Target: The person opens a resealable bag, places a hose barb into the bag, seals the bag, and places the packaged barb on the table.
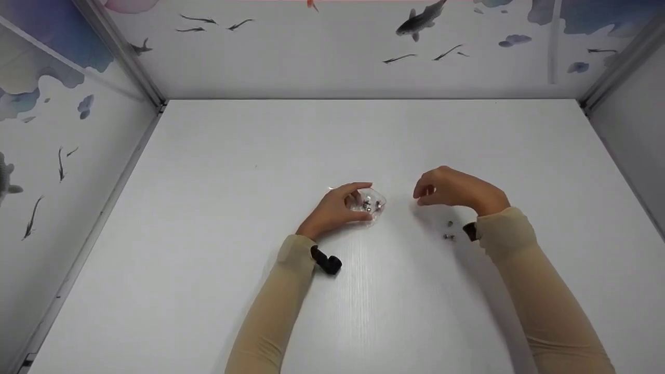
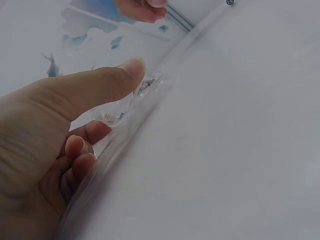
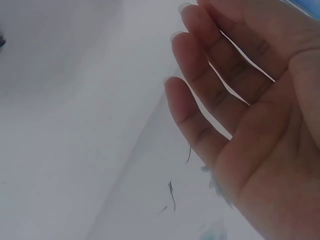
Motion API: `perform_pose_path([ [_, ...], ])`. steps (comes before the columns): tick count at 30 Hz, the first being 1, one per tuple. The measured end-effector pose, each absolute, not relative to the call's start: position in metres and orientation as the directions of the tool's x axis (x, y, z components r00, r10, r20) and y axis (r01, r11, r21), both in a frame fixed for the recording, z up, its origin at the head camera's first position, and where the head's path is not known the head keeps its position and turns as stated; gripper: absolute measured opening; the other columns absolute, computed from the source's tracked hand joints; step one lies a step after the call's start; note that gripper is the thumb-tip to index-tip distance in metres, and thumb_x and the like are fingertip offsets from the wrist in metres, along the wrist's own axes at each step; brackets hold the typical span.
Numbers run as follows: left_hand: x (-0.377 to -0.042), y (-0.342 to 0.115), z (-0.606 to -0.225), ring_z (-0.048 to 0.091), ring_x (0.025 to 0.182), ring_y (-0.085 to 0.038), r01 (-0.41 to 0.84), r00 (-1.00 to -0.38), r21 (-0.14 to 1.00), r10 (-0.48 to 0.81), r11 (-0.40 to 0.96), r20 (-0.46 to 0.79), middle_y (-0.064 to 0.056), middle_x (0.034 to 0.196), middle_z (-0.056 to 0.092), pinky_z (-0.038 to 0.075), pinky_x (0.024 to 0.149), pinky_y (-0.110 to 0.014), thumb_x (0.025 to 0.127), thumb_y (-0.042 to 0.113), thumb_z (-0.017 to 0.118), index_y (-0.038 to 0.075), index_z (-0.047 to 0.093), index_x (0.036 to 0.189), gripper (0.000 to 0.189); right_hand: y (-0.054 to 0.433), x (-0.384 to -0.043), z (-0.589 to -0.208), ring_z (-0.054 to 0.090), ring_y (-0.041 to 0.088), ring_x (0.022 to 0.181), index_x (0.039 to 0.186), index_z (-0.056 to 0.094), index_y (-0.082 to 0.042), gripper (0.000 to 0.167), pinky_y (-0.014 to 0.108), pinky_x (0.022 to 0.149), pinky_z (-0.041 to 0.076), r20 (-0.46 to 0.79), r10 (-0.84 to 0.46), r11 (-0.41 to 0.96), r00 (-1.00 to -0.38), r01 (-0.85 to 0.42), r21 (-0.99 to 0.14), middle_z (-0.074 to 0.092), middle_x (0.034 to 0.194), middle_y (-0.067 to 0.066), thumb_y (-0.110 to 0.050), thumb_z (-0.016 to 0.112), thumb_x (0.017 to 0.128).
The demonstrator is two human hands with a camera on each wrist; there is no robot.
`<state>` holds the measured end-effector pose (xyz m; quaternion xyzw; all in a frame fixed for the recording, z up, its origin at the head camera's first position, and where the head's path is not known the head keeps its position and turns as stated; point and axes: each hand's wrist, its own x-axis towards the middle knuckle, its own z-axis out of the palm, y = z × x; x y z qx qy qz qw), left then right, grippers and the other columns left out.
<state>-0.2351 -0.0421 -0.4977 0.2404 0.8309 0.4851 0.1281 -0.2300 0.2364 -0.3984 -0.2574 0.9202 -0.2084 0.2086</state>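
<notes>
Left grip curls half-open round clear bag of small metal parts. Right grip, loosely bent, fingertip hold unclear; loose pieces on counter near its wrist.

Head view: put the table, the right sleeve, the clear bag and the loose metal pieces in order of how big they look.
1. table
2. right sleeve
3. clear bag, partly covered
4. loose metal pieces, tiny; they look alike, so not ranked among themselves
</notes>
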Motion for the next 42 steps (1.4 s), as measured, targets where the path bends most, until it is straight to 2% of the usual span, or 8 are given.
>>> perform_pose_path([
  [11,-0.236,-0.044,-0.499,0.05,0.087,-0.013,0.273,-0.846,0.878,0.533,0.393,0.024,0.003,0.097,0.059,0.042,0.082,-0.029,0.076,0.034,0.082,0.024,0.051,0.14,0.071,0.262,-0.224,-0.403,0.057,0.021,0.092,0.101,0.073,-0.01,0.015,0.036,0.077,0.049,-0.398,-0.492,0.838,-0.775,-0.297,-0.458,0.067,0.099,0.003,-0.008,0.069,0.087],
  [18,-0.236,-0.044,-0.498,0.05,0.087,-0.013,0.273,-0.848,0.877,0.53,0.395,0.026,0.002,0.098,0.059,0.042,0.083,-0.029,0.076,0.033,0.082,0.024,0.052,0.14,0.071,0.273,-0.219,-0.41,0.055,0.019,0.09,0.099,0.073,-0.017,0.015,0.033,0.075,0.047,-0.445,-0.459,0.858,-0.769,-0.254,-0.446,0.065,0.097,0.001,-0.011,0.07,0.085],
  [27,-0.236,-0.045,-0.497,0.05,0.087,-0.013,0.266,-0.851,0.88,0.524,0.393,0.024,0.002,0.098,0.059,0.043,0.082,-0.029,0.075,0.033,0.082,0.023,0.052,0.139,0.072,0.284,-0.211,-0.414,0.055,0.018,0.092,0.101,0.071,-0.017,0.018,0.036,0.08,0.047,-0.443,-0.464,0.853,-0.767,-0.253,-0.457,0.065,0.099,-0.001,-0.009,0.071,0.085],
  [36,-0.236,-0.044,-0.497,0.049,0.084,-0.012,0.272,-0.851,0.874,0.525,0.403,0.022,0.003,0.096,0.059,0.042,0.08,-0.028,0.076,0.031,0.082,0.024,0.052,0.139,0.07,0.292,-0.208,-0.425,0.057,0.015,0.089,0.092,0.072,-0.019,0.014,0.032,0.081,0.049,-0.385,-0.498,0.829,-0.777,-0.297,-0.473,0.066,0.093,-0.005,-0.008,0.073,0.083],
  [42,-0.235,-0.043,-0.498,0.049,0.085,-0.012,0.271,-0.848,0.872,0.53,0.407,0.016,0.002,0.097,0.059,0.042,0.081,-0.027,0.077,0.03,0.082,0.023,0.051,0.14,0.07,0.293,-0.207,-0.426,0.057,0.016,0.092,0.094,0.072,-0.016,0.011,0.036,0.083,0.049,-0.388,-0.495,0.84,-0.778,-0.312,-0.444,0.067,0.096,-0.003,-0.009,0.071,0.085],
])
